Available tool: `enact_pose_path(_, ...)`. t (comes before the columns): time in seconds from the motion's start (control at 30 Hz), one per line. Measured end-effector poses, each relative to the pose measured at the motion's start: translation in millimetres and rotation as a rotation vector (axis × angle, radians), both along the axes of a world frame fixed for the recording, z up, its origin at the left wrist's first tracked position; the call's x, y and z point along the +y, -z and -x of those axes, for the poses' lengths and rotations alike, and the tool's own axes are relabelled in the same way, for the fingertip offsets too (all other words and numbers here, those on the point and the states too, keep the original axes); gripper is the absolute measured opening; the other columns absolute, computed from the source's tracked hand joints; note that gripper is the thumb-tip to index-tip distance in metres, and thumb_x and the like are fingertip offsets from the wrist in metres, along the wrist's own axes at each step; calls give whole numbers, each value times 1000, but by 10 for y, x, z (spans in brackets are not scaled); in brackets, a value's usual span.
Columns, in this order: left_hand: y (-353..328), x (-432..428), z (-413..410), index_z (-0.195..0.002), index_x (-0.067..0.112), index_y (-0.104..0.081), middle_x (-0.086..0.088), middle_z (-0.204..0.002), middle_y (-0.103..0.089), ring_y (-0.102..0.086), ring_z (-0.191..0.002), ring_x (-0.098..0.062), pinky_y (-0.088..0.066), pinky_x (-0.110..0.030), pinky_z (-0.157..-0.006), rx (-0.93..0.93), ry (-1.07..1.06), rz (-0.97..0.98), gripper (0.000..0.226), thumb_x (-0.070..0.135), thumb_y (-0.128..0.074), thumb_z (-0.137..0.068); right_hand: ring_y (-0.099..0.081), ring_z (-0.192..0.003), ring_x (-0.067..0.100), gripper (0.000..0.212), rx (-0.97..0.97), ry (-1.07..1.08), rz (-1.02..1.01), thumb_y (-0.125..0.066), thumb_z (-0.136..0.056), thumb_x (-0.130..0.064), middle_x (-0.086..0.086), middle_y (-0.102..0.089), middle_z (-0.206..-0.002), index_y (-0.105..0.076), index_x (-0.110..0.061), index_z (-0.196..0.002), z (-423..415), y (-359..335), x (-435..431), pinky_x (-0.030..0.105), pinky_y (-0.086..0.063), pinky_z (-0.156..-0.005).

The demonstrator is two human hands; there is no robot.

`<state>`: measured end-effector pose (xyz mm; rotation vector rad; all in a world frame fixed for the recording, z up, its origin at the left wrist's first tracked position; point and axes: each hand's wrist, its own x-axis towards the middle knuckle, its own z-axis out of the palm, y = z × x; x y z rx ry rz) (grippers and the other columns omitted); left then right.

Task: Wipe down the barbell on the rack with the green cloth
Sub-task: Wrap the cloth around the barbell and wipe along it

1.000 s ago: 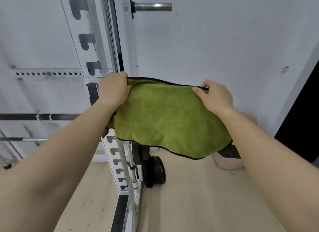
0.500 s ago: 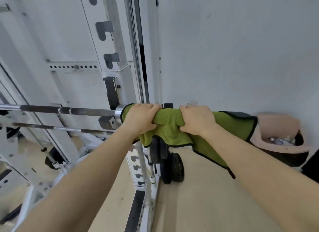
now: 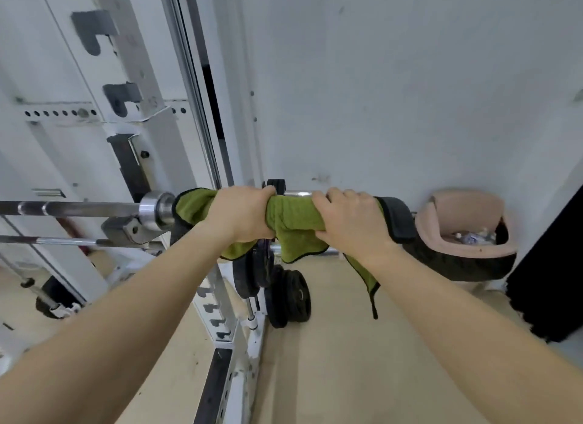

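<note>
**Barbell (image 3: 94, 207) sleeve wrapped, both hands clamped on**

The barbell lies level in the hook of the white rack (image 3: 142, 76). Its dark shaft runs off to the left and its sleeve end sticks out to the right past the upright. The green cloth (image 3: 293, 217) is draped over that sleeve, with loose corners hanging below. The left hand (image 3: 243, 213) curls round cloth and bar just right of the collar, and the right hand (image 3: 347, 221) grips the same way close beside it. Wrapping the cloth right round probably lets one slide or twist clean the whole circumference, with two grips to stop it bunching. No brand, label or lettering can be read on the bar, cloth or rack.
</note>
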<state>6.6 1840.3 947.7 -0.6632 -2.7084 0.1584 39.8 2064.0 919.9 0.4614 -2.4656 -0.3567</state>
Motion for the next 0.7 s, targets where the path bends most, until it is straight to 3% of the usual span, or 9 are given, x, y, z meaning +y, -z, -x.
enact_pose_path(0.13, -25, 439, -25, -91, 29, -48, 9, -67, -56, -56, -61, -21, -47, -32, -57, -7, 77, 2, 61, 80, -59, -59, -63, -74, 25, 51, -98, 45, 12, -69, -72, -52, 0, -64, -89, -55, -24, -113, -45, -88, 394, 32, -37, -57)
enact_pose_path(0.23, 68, 449, -36, -93, 27, -52, 8, -73, -60, -59, -63, -20, -43, -30, -53, 100, 127, -53, 59, 78, -55, -64, -62, -76, 25, 42, -284, 53, 123, -64, -69, -54, -7, -64, -85, -52, -33, -104, -22, -250, 445, 31, -35, -57)
enact_pose_path(0.33, 197, 133, -39, -97, 21, -60, 5, -74, -60, -59, -64, -21, -40, -30, -53, 245, 183, -94, 46, 59, -65, -71, -62, -74, 24, 40, -478, 33, 168, -67, -65, -55, -6, -61, -79, -54, -31, -94, 73, -388, 70, 32, -44, -61)
enact_pose_path(0.43, 243, -437, -3, -95, 19, -60, 2, -75, -61, -59, -66, -22, -42, -33, -58, 303, 86, -93, 36, 45, -67, -72, -62, -76, 24, 43, -594, -2, 171, -68, -62, -55, -6, -60, -79, -56, -26, -92, 190, -475, -495, 36, -53, -68)
enact_pose_path(0.6, 159, -1013, 45, -88, 14, -57, 1, -67, -55, -56, -56, -26, -34, -30, -50, 289, 37, -56, 37, 30, -75, -60, -54, -67, 25, 30, -457, -101, 167, -68, -75, -40, -1, -56, -77, -50, -20, -87, 243, -447, -1412, 31, -39, -58)
enact_pose_path(0.7, -19, -919, 106, -97, 21, -51, 7, -70, -54, -59, -64, -25, -40, -32, -53, 21, -109, 76, 40, 43, -70, -70, -61, -69, 26, 30, -264, -164, 191, -70, -78, -37, 0, -66, -85, -56, -17, -97, 237, -291, -1587, 32, -39, -57)
